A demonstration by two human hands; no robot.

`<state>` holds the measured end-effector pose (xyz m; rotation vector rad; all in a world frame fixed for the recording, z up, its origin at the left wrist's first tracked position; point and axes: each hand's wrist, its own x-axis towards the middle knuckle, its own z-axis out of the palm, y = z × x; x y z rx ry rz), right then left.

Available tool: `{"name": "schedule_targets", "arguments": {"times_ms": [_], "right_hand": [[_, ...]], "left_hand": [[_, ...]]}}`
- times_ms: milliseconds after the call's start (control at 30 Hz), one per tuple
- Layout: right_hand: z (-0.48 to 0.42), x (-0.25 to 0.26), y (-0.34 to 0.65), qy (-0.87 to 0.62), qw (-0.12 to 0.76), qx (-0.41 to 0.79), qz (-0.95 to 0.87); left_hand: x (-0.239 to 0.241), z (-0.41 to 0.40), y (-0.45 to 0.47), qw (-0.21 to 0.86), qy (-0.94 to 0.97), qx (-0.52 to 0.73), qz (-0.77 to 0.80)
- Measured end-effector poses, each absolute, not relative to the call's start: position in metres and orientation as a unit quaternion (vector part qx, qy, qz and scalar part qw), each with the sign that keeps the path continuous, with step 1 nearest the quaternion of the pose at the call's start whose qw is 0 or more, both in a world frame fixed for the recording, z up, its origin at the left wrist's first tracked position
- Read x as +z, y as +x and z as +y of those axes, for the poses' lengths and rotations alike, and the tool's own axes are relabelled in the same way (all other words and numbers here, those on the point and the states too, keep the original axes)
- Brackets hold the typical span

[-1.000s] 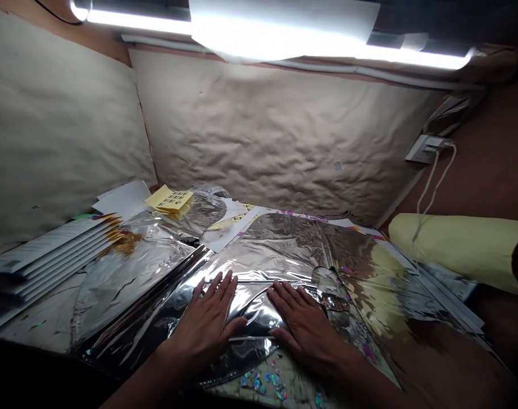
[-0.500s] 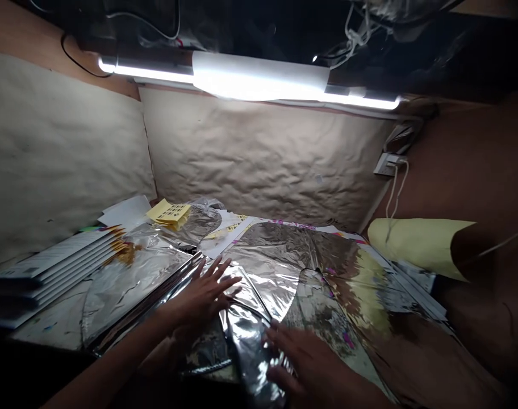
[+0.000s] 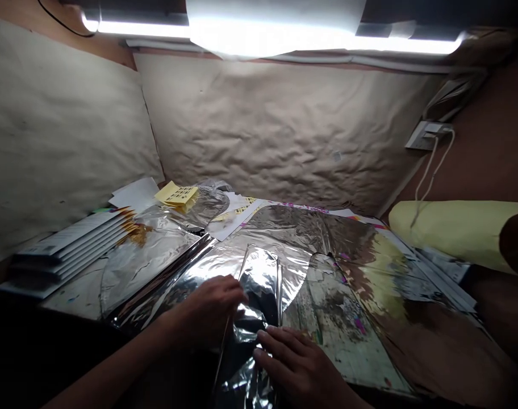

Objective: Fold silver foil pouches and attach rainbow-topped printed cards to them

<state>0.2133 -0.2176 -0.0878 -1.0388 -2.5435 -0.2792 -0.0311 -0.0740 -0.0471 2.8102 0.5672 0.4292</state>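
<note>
A folded strip of shiny silver foil (image 3: 261, 284) lies on a pile of silver foil sheets (image 3: 301, 238) in front of me. My left hand (image 3: 208, 309) is curled, its fingertips pinching the left edge of the folded strip. My right hand (image 3: 291, 363) lies with fingers together and pressed flat on the strip's near end, close to the bottom of the view. Both forearms come in from the lower edge.
A stack of flat white packets (image 3: 67, 247) sits at the left, with yellow label sheets (image 3: 177, 195) behind it. A pale yellow roll (image 3: 450, 233) lies at the right. Crumpled brown paper (image 3: 276, 125) covers the walls; a tube light (image 3: 267, 25) glows overhead.
Both hands lay flat and spread on the foil a second ago. Since then the foil has been folded into a narrow strip, the left hand curling onto its edge and the right drawing nearer.
</note>
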Motion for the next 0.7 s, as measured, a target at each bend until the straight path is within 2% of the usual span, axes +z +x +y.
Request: {"name": "schedule_targets", "arguments": {"times_ms": [100,200,300,400,467,600,700], "right_hand": [[-0.214,-0.092,0.214,-0.367,0.232,-0.105,-0.895],[-0.214,-0.09,0.219,-0.376,0.249,-0.042,-0.892],[-0.213,-0.084,0.219,-0.419,0.298,0.11,-0.851],[-0.205,-0.079,0.211,-0.537,0.36,0.281,-0.71],[-0.195,-0.079,0.204,-0.604,0.396,0.339,-0.603],[-0.175,-0.082,0.195,-0.652,0.462,0.312,-0.513],[-0.174,-0.084,0.195,-0.659,0.441,0.242,-0.559]], "left_hand": [[-0.044,-0.104,-0.05,0.173,0.966,0.119,0.15],[-0.051,-0.126,-0.066,0.177,0.963,0.102,0.174],[-0.063,-0.134,-0.065,0.171,0.947,0.151,0.226],[-0.07,-0.129,-0.049,0.229,0.903,0.217,0.293],[-0.07,-0.124,-0.036,0.256,0.871,0.23,0.35],[-0.072,-0.116,-0.018,0.174,0.84,0.228,0.462],[-0.082,-0.115,-0.014,0.061,0.834,0.26,0.483]]}}
